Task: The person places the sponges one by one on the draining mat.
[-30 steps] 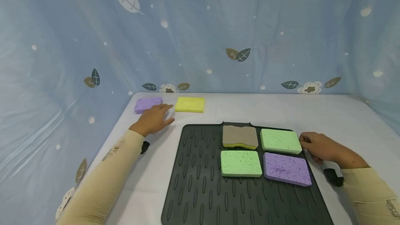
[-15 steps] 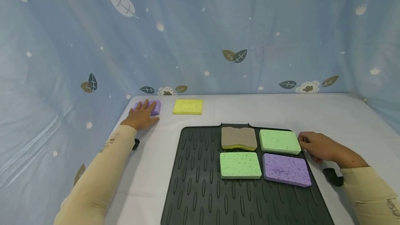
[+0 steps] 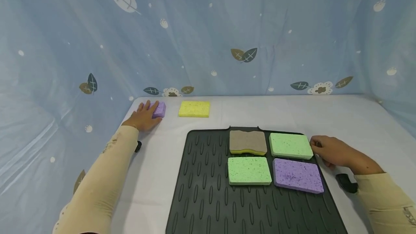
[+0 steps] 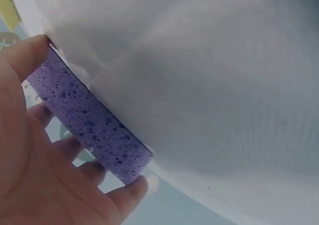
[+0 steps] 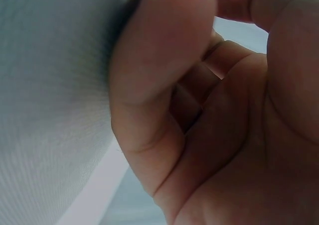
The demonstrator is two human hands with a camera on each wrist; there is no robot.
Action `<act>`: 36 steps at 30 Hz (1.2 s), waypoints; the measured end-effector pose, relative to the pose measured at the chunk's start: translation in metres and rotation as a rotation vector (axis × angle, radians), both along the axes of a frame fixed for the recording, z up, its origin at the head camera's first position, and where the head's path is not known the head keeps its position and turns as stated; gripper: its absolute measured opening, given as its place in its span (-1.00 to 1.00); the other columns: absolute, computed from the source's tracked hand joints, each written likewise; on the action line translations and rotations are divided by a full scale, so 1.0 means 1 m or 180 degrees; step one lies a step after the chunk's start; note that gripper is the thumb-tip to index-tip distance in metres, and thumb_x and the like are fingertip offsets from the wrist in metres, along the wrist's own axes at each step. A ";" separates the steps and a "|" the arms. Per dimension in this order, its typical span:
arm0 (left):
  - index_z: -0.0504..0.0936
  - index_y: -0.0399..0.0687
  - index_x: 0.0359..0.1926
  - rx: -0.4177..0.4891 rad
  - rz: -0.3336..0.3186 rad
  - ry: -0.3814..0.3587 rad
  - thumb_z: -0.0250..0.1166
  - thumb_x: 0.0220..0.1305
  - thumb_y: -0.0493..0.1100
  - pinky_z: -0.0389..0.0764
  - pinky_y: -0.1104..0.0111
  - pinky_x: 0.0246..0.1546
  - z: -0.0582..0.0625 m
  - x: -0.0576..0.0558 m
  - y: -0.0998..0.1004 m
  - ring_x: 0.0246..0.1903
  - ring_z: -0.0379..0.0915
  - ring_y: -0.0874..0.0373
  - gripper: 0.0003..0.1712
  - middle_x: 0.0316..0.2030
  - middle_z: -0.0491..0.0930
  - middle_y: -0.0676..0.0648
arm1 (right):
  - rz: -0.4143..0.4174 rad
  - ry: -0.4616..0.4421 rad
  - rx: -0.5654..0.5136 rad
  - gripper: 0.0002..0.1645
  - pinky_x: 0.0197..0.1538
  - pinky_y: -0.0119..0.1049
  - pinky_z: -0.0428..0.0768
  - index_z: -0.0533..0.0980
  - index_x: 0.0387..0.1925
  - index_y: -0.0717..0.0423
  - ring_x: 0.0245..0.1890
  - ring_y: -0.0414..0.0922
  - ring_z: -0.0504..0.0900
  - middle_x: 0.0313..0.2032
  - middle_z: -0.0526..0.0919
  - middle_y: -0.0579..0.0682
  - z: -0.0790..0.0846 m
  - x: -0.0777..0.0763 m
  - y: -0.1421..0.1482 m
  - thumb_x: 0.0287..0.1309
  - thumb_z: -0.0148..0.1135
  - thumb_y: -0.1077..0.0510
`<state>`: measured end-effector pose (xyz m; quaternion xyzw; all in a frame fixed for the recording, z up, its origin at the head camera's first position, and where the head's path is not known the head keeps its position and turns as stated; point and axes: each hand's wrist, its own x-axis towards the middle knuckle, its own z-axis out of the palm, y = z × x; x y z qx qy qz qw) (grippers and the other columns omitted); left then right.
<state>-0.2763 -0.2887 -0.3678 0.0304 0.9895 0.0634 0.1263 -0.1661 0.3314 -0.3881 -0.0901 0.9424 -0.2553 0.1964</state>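
Observation:
At the far left corner of the table my left hand (image 3: pixel 142 117) lies over a purple sponge (image 3: pixel 159 109), which it partly covers. In the left wrist view the thumb is at one end of this purple sponge (image 4: pixel 92 120) and the little finger at the other, so the hand grips it. My right hand (image 3: pixel 333 151) rests on the table at the right edge of the dark mat (image 3: pixel 201 205), beside a light green sponge (image 3: pixel 290 145). Its fingers are loosely curled, and the right wrist view shows nothing in the palm. The right fingertips are partly hidden.
A yellow sponge (image 3: pixel 194 109) lies right of the left hand. On the mat's right half are a brown-topped yellow sponge (image 3: pixel 248 141), another green sponge (image 3: pixel 249 170) and a second purple sponge (image 3: pixel 298 175). A blue patterned curtain (image 3: pixel 208 35) closes off the back and left.
My left hand has moved left and a little back, from the right side of the far purple sponge onto it, and now grips it. The right hand has stayed in place.

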 end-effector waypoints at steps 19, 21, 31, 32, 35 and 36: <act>-0.01 -0.02 0.59 -0.0087 -0.0126 0.0324 0.14 0.47 -0.01 0.30 -0.37 0.26 0.010 0.006 0.000 0.42 -0.02 -0.50 -0.19 0.44 0.07 -0.47 | 0.0009 0.0070 0.0019 -0.77 -0.61 -0.25 0.47 0.45 -0.23 0.16 -0.65 -0.14 0.45 -0.57 0.42 -0.06 0.001 -0.001 0.001 0.48 -0.05 0.10; 0.00 -0.01 0.59 -0.0106 -0.0110 0.0335 0.15 0.47 0.00 0.34 -0.38 0.22 0.010 0.008 0.000 0.39 0.01 -0.50 -0.19 0.42 0.10 -0.47 | 0.0012 0.0072 0.0013 -0.77 -0.61 -0.25 0.47 0.46 -0.22 0.17 -0.64 -0.14 0.45 -0.57 0.42 -0.06 0.000 -0.001 0.001 0.47 -0.05 0.11; 0.04 0.06 0.59 -0.0027 -0.0067 0.0447 0.20 0.44 0.03 0.20 -0.40 0.30 0.006 0.013 0.003 0.38 0.00 -0.48 -0.16 0.40 0.13 -0.44 | 0.0011 0.0075 0.0001 -0.77 -0.61 -0.24 0.47 0.47 -0.21 0.17 -0.64 -0.13 0.45 -0.58 0.43 -0.06 -0.001 0.001 0.000 0.46 -0.04 0.10; 0.03 0.07 0.59 -0.0020 -0.0069 0.0462 0.21 0.43 0.03 0.18 -0.40 0.31 0.006 0.015 0.003 0.39 -0.01 -0.47 -0.16 0.40 0.13 -0.43 | 0.0013 0.0083 0.0002 -0.77 -0.61 -0.24 0.47 0.47 -0.20 0.17 -0.65 -0.13 0.45 -0.58 0.43 -0.06 -0.001 0.001 0.000 0.46 -0.05 0.11; 0.03 0.06 0.59 -0.0003 -0.0113 0.0516 0.23 0.43 0.03 0.18 -0.42 0.29 0.005 0.019 0.004 0.38 0.01 -0.45 -0.15 0.39 0.15 -0.42 | 0.0011 0.0067 0.0010 -0.77 -0.61 -0.24 0.47 0.47 -0.21 0.17 -0.64 -0.14 0.45 -0.58 0.43 -0.06 -0.001 0.001 0.000 0.46 -0.05 0.10; 0.04 0.06 0.59 0.0004 -0.0131 0.0543 0.23 0.42 0.03 0.20 -0.42 0.28 0.005 0.020 0.005 0.38 0.02 -0.44 -0.15 0.39 0.16 -0.42 | 0.0013 0.0065 0.0004 -0.77 -0.61 -0.24 0.47 0.47 -0.21 0.17 -0.65 -0.13 0.45 -0.58 0.42 -0.06 -0.001 0.001 0.001 0.46 -0.05 0.11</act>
